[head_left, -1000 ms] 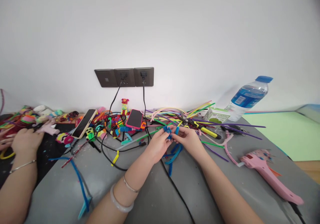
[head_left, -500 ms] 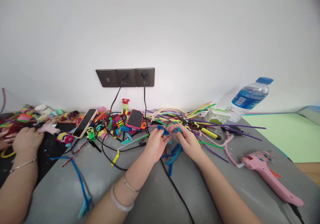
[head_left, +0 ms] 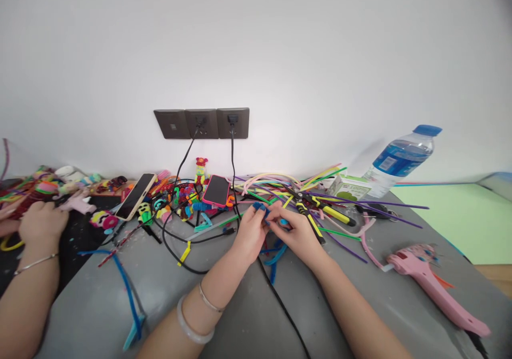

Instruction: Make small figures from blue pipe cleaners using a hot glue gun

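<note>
Both my hands meet over the middle of the grey table. My left hand (head_left: 250, 235) is closed on a small coiled piece of blue pipe cleaner (head_left: 259, 206), which shows above the fingertips. Close against it, my right hand (head_left: 298, 233) pinches at the same spot, with a bit of blue (head_left: 284, 222) showing between its fingers. Fingers hide most of the piece. Under the hands lie loose blue pipe cleaners (head_left: 280, 255). Yellow-and-black pliers (head_left: 334, 213) rest just beyond my right hand.
Behind the hands lies a heap of coloured pipe cleaners (head_left: 272, 180), beside a pink-cased phone (head_left: 216, 190). A pink glue gun (head_left: 440, 289) and a tilted water bottle (head_left: 404, 159) are at right. Black cables (head_left: 282, 300) cross the table. Another person's hand (head_left: 43, 224) works at far left.
My right hand has moved left and slightly down, so its fingertips now meet my left hand at the blue piece. More of the pliers shows behind it.
</note>
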`<state>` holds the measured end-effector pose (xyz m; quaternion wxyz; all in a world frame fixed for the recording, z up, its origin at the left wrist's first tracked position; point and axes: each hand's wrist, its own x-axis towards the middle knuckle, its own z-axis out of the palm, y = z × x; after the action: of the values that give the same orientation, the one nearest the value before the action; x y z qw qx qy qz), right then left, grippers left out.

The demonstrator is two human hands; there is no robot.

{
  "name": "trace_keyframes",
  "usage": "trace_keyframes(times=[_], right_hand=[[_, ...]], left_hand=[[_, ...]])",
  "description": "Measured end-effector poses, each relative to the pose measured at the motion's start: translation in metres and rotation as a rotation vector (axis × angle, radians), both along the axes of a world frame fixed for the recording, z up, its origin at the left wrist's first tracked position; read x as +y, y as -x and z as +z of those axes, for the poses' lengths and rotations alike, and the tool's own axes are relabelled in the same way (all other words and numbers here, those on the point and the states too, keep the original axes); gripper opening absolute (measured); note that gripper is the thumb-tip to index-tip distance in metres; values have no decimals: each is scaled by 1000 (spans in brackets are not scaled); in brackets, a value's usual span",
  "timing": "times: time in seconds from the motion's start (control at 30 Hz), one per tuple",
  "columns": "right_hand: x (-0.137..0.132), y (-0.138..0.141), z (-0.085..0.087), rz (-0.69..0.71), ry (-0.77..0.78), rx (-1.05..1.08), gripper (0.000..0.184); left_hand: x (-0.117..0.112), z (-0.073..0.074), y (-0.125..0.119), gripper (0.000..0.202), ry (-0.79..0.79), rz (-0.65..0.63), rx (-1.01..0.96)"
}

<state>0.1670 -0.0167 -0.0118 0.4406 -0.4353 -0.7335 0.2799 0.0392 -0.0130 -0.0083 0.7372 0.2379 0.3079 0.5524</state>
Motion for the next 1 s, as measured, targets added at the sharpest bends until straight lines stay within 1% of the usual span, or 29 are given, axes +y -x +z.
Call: trace_keyframes(times=[0.07,0.1,0.2,0.27,0.37,0.47,0.57,0.67,0.77,0.83,0.9,1.0], right_hand=[[0,-1,1,-23,5,3,10],[2,-3,0,-56,11,10,10],[8,-12,-5,-231,32,15,13],[13,-19,-9,-327,57,-30,19],[18,-25,-12,-382,66,-30,25],[18,-25,-12,-387,60,121,22],[17,-22,-12,-371,163,290,18],[16,-21,-12,-345,249,426,11],[16,-20,-13,-286,234,475,12],[17,-19,-14,-228,194,491,13],[19,-18,-14,-185,157,514,18],[21,-18,-13,-161,171,542,29]], left_hand=[[1,0,1,19,10,30,3],[2,0,2,19,14,45,4],[6,1,6,17,27,73,-1],[8,2,9,16,42,76,-5],[9,3,10,13,62,75,-7],[8,4,10,10,73,52,8],[7,4,8,9,109,29,18],[7,4,6,19,189,0,-6],[9,3,5,28,232,-18,-23],[9,2,6,26,207,-35,-22],[8,1,6,19,160,-52,-2],[7,0,6,16,95,-74,50]])
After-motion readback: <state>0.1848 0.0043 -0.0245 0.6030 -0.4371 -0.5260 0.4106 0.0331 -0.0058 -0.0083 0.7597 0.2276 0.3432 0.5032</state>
